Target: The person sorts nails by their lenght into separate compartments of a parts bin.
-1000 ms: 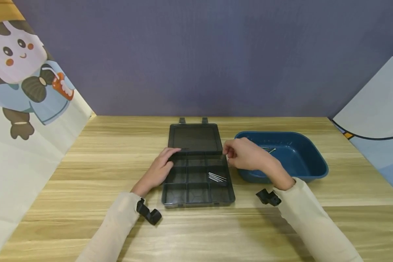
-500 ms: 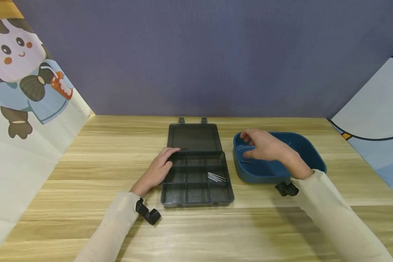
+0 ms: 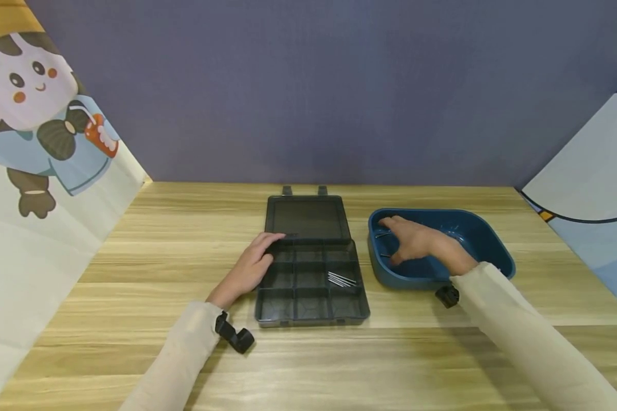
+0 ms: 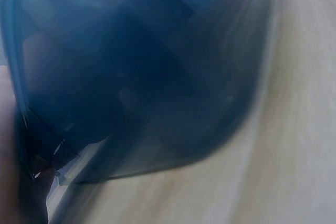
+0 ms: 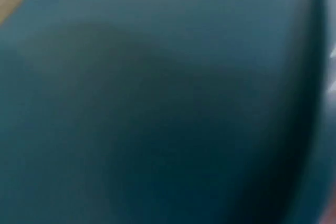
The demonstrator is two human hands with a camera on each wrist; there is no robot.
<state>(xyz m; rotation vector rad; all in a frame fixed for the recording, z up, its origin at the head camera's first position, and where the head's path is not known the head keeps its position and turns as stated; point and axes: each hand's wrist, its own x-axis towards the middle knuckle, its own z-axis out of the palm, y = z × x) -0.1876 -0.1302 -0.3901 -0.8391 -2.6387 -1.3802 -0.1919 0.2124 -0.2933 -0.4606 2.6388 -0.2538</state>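
Nails (image 3: 384,234) in blue bin (image 3: 408,282), right hand (image 3: 414,240) now closer

At the back, between the 2 side panels, a plain wall (image 3: 308,91) of grey-purple colour. Below, a table (image 3: 308,365) of pale wood pattern, with yellow and brownish stripes running from left to right. On the left, a white panel (image 3: 10,274) with a printed cartoon figure (image 3: 25,97): 2 dark eyes, a yellow hat cut by the upper edge, light blue clothes, 1 large brown bow, and beside it a red-orange drink (image 3: 101,137) with a straw. On the right, another white panel (image 3: 586,165) with thick dark outlines, blue patches and 1 small orange mark (image 3: 547,215) near the table.
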